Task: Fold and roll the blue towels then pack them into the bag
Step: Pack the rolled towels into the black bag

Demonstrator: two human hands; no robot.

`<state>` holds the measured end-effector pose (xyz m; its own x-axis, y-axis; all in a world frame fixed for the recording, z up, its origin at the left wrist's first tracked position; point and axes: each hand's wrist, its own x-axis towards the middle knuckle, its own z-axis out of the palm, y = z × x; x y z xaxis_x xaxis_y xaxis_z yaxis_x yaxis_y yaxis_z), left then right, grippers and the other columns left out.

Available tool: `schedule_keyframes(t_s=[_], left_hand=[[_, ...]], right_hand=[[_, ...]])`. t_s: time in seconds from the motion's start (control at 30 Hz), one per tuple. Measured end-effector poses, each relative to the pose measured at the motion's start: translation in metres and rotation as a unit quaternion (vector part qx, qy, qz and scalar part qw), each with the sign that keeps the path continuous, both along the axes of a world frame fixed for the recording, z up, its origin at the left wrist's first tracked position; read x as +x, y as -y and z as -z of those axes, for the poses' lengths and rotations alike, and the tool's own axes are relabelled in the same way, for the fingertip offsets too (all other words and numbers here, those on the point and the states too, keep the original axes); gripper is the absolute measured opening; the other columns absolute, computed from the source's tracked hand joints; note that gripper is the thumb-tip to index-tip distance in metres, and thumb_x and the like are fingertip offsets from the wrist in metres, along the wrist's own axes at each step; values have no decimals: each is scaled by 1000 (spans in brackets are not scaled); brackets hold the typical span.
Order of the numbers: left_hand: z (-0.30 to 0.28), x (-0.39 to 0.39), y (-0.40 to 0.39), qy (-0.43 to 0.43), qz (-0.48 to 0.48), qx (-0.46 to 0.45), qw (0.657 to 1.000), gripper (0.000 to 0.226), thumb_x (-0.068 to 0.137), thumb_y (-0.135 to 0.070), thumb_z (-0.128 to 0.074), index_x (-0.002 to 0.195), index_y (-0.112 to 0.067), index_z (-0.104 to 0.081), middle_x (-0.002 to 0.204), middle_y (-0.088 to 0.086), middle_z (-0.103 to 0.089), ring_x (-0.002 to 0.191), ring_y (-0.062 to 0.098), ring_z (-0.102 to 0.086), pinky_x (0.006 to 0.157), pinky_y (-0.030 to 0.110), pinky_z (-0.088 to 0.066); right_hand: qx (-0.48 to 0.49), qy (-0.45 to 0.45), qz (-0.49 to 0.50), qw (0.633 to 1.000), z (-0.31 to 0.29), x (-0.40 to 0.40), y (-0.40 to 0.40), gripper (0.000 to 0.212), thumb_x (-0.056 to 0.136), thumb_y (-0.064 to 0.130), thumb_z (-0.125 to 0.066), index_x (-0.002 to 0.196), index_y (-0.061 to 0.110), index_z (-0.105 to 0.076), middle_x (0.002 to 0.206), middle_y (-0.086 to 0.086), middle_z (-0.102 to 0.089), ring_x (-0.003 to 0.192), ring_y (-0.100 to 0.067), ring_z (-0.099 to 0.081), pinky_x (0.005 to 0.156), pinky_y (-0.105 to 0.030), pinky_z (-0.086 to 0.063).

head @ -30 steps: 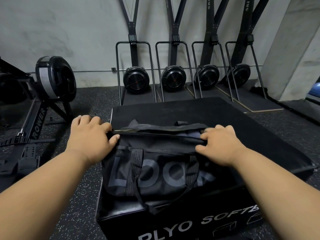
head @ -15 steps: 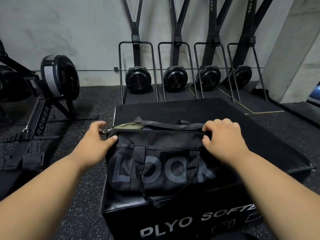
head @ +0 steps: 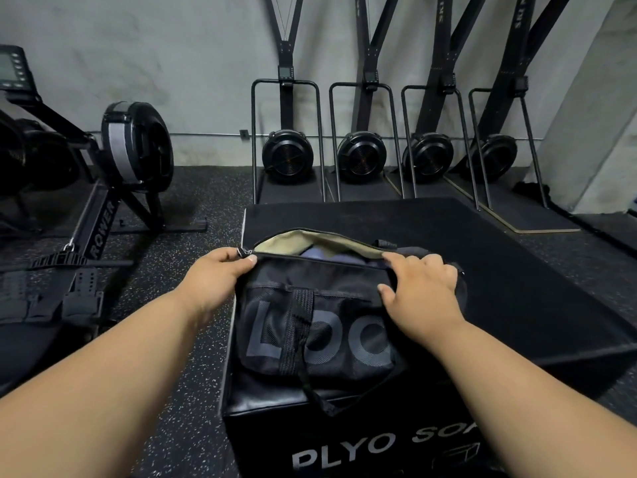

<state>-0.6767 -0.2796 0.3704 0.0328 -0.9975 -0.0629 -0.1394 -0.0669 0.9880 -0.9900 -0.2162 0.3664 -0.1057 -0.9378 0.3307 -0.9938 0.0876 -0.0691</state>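
Note:
A black duffel bag (head: 320, 326) with large grey letters stands on a black soft plyo box (head: 499, 270). Its top zip is partly open, showing a beige lining and a bit of blue towel (head: 327, 255) inside. My left hand (head: 215, 276) pinches the zip pull at the bag's left end. My right hand (head: 422, 288) grips the near rim of the opening towards the right end, fingers curled over the fabric. The rest of the towels are hidden in the bag.
A rowing machine (head: 113, 188) lies on the speckled rubber floor to the left. Several ski machines (head: 358, 157) stand against the grey wall behind the box. A concrete pillar (head: 593, 115) rises at the right.
The bag's mouth has gaped wider, showing more lining and towel. My left hand shifted from the bag's end to the zip pull; my right hand slid a little left along the rim.

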Motion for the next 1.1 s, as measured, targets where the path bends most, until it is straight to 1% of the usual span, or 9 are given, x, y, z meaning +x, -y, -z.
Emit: schedule_keyframes(t_s=[0.1,0.2,0.3,0.37,0.47,0.67,0.83,0.97,1.1], left_hand=[[-6,1,6,2,7,-2,1000,35,95,-11,-72,66,-19,-55,55,-13,-60,49,1,-52,44,9,-39],[-22,15,15,20,17,-31,999,16,94,-19,-76,79,-15,-69,73,-8,-69,63,3,-56,55,11,-43],[-35,25,21,32,1,-25,999,12,95,-23,-75,87,-14,-74,69,-7,-67,63,8,-49,56,23,-38],[-36,24,19,31,3,-13,999,12,96,-20,-72,86,-13,-72,58,-11,-61,56,7,-44,55,23,-35],[-30,18,15,-20,-26,-17,999,16,97,-18,-70,83,-14,-66,63,-6,-59,55,7,-43,53,22,-33],[-6,9,2,-155,-96,-38,983,13,98,-20,-68,87,-15,-69,83,4,-68,73,14,-58,69,26,-46],[-11,9,-7,-187,-112,-55,974,17,99,-17,-66,83,-17,-63,77,0,-67,71,11,-61,71,27,-51],[-17,6,-14,-183,-102,-65,976,17,100,-16,-65,83,-16,-62,77,-1,-70,70,8,-63,71,25,-51],[-19,4,-19,-261,-101,-26,960,13,102,-17,-63,89,-16,-62,75,1,-69,70,13,-60,69,25,-53]], right_hand=[[-40,-7,1,999,-9,-6,8,22,100,38,-59,118,37,-72,103,9,-69,104,-26,-47,81,-40,-28],[-96,12,11,995,-23,-15,17,16,101,36,-61,108,36,-75,99,9,-71,100,-27,-50,79,-40,-28],[-119,14,33,992,-32,-19,24,16,102,37,-59,108,37,-74,97,9,-70,98,-27,-51,79,-41,-32],[-102,8,43,994,-30,-13,26,18,101,38,-58,108,38,-75,98,9,-69,99,-27,-51,78,-40,-30],[-87,-6,45,995,-23,0,26,21,96,38,-61,111,36,-74,102,5,-67,98,-28,-53,78,-40,-32],[-96,50,-48,993,-15,48,11,50,80,42,-60,130,35,-64,119,3,-57,111,-27,-50,96,-47,-36],[-40,66,-130,988,-20,82,22,55,92,49,-53,146,37,-55,141,4,-55,132,-24,-44,112,-44,-28],[-11,68,-198,978,-29,112,30,49,98,54,-48,145,41,-54,127,8,-58,123,-22,-47,108,-42,-31],[-2,141,-213,967,-37,148,37,39,103,56,-42,135,43,-63,121,7,-62,118,-22,-51,104,-45,-35]])
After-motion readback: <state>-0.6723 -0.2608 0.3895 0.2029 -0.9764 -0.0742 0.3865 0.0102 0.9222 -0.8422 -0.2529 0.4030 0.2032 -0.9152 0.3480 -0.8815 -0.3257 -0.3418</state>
